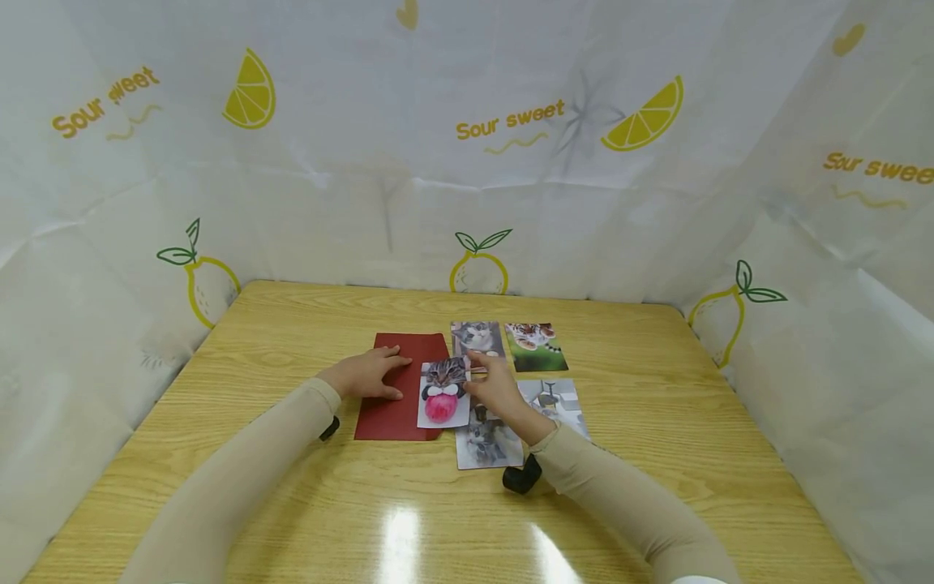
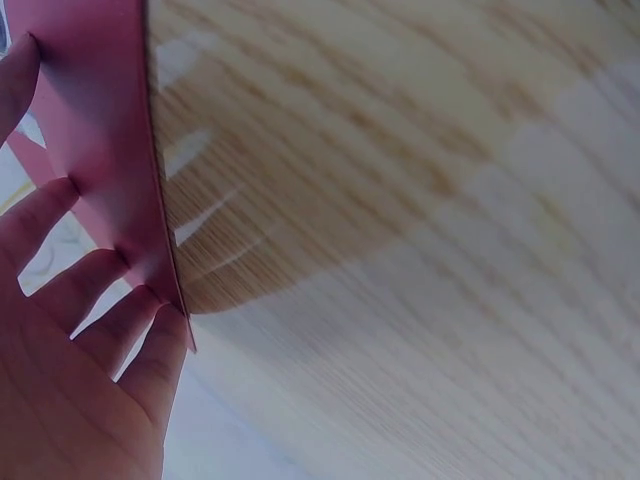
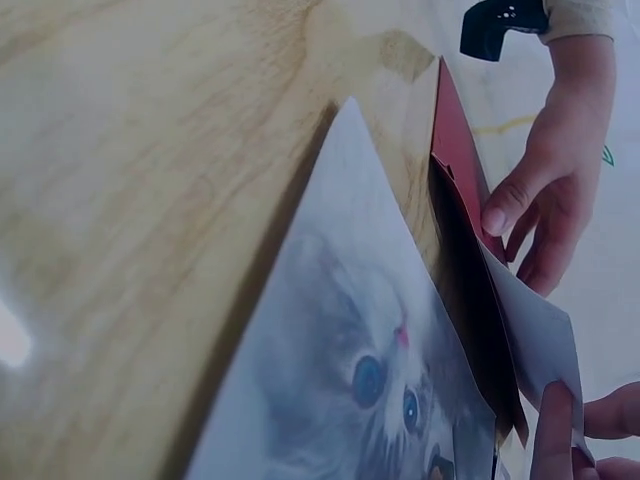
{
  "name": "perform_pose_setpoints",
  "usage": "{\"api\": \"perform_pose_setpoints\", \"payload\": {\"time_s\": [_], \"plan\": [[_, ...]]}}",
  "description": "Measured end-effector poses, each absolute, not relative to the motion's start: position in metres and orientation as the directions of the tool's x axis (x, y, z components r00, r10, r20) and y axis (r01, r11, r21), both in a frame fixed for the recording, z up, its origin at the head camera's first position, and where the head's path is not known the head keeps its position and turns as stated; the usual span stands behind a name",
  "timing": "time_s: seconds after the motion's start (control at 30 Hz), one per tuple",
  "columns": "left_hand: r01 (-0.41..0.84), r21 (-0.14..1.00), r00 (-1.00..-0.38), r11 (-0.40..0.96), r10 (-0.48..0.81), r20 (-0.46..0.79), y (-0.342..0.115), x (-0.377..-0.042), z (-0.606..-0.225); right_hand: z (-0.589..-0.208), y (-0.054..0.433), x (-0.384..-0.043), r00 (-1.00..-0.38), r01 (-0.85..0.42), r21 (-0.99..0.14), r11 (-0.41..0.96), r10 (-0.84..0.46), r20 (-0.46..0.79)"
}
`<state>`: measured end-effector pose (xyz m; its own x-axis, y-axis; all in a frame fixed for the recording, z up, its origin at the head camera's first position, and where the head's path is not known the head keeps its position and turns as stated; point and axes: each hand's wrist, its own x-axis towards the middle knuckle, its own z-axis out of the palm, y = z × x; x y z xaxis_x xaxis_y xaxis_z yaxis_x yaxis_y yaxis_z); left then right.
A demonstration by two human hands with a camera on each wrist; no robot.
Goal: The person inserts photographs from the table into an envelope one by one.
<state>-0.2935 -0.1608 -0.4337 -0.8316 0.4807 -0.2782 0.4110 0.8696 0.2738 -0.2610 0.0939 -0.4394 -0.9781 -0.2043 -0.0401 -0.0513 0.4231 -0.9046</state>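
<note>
Red envelope (image 1: 397, 415) directly beneath the spread left hand (image 1: 370, 373). Tabby-cat photo card (image 1: 442, 397) over the envelope's right side, pinched at its right edge by the right hand (image 1: 502, 392).

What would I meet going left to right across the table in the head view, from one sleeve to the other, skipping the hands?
Left sleeve, red envelope, cat picture with the pink ball, tiger picture, right sleeve. Other pictures overlap in this order, so they're left out.

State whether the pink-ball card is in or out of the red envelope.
Out: held by the right hand, the card shows its left edge uncovered over the red envelope.
</note>
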Motion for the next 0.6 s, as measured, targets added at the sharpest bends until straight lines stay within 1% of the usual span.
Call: {"api": "perform_pose_setpoints", "payload": {"time_s": [0.1, 0.33, 0.6], "plan": [[0.411, 0.271, -0.832, 0.87, 0.48, -0.278, -0.1605, -0.2942, -0.435, -0.4403, 0.0935, -0.2635, -0.978, -0.036, -0.91, 0.413, -0.203, -0.053], [0.41, 0.274, -0.833, 0.87, 0.479, -0.277, -0.1599, -0.2928, -0.433, -0.441, 0.0946, -0.2634, -0.983, -0.002, -0.942, 0.336, -0.175, -0.06], [0.417, 0.269, -0.831, 0.868, 0.484, -0.274, -0.1599, -0.2941, -0.4349, -0.4409, 0.0967, -0.261, -0.975, -0.012, -0.931, 0.366, -0.209, -0.069]]}}
